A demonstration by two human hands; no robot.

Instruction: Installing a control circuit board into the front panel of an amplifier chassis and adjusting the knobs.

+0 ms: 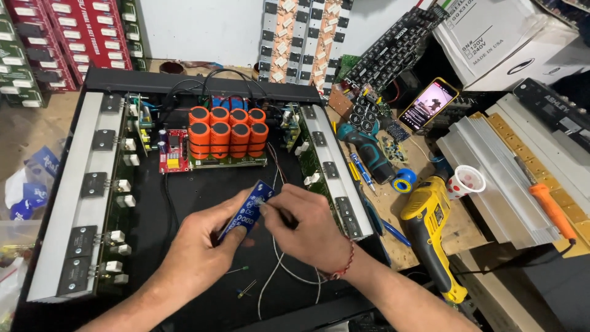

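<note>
My left hand [198,247] holds a small blue circuit board [247,210] by its lower end, tilted over the open black amplifier chassis [203,190]. My right hand [302,226] pinches something small against the upper part of that board; what it pinches is too small to tell. A red thread bracelet sits on my right wrist. Both hands hover above the bare black floor of the chassis, where thin white wires [276,270] and small loose components lie.
Inside the chassis stand several orange capacitors [226,132], a red board [174,150] and heatsink rails [86,197] on both sides. To the right lie a yellow drill [430,227], a teal driver [367,154], a phone [428,103], a dotted paper cup [465,182] and an orange-handled screwdriver [550,209].
</note>
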